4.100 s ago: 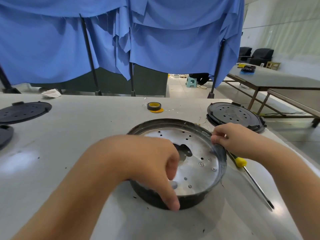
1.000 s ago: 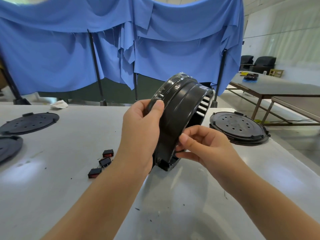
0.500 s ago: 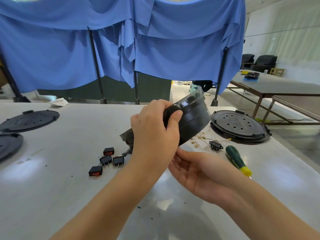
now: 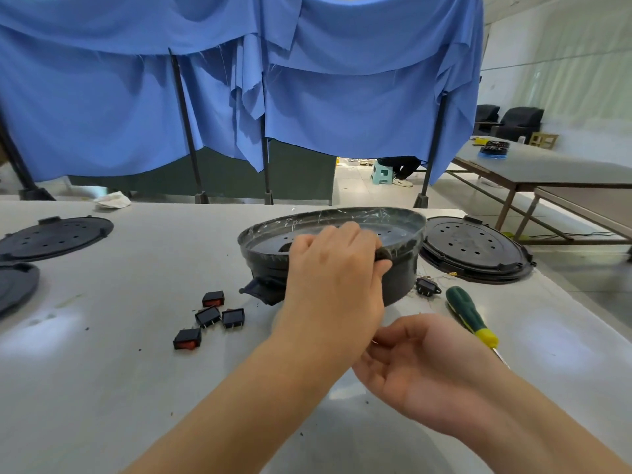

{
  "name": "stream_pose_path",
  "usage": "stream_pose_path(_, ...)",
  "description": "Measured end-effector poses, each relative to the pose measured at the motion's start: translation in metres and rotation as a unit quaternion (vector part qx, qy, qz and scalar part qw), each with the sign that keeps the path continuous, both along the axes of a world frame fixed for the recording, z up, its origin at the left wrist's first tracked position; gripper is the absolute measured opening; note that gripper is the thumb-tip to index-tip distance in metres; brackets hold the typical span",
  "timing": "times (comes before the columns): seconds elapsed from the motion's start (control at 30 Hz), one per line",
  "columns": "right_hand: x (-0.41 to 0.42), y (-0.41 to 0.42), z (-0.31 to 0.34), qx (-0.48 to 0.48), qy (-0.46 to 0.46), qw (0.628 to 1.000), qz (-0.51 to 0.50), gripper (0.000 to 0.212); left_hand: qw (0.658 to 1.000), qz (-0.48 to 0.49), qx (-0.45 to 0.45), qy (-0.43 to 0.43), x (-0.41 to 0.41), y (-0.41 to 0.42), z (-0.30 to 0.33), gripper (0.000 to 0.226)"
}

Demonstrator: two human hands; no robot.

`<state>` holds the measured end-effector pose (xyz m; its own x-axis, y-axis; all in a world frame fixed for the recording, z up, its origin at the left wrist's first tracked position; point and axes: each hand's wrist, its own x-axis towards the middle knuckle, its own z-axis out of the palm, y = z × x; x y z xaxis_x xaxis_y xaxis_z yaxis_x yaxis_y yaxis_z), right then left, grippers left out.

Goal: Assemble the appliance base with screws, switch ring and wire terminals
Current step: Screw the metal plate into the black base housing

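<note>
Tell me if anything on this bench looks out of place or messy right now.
The rocker switches lie scattered loose on the table, facing different ways. The appliance base sits tilted, rim higher at the right, held by the left hand. Thin wires trail beside it. Dark specks dot the table.

Assembly workshop, grey worktables [image 4: 102, 354], blue cloth partitions [image 4: 342, 107], scattered rocker switches [image 4: 208, 316]

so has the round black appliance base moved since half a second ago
Yes. The round black appliance base, gripped at its rim by the left hand, has come down from a tilted, lifted pose and now appears to sit opening up beside the black perforated disc.
</note>
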<state>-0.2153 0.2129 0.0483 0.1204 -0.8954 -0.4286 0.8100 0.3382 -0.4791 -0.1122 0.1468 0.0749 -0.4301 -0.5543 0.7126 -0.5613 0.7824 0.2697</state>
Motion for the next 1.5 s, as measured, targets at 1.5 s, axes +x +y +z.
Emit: stream_pose_path(1.5, -0.010, 0.074, -0.026, 0.056, -0.150, 0.987, -0.032, 0.033, 0.880, -0.193, 0.270, -0.339, 0.002, 0.002, -0.012, 0.019)
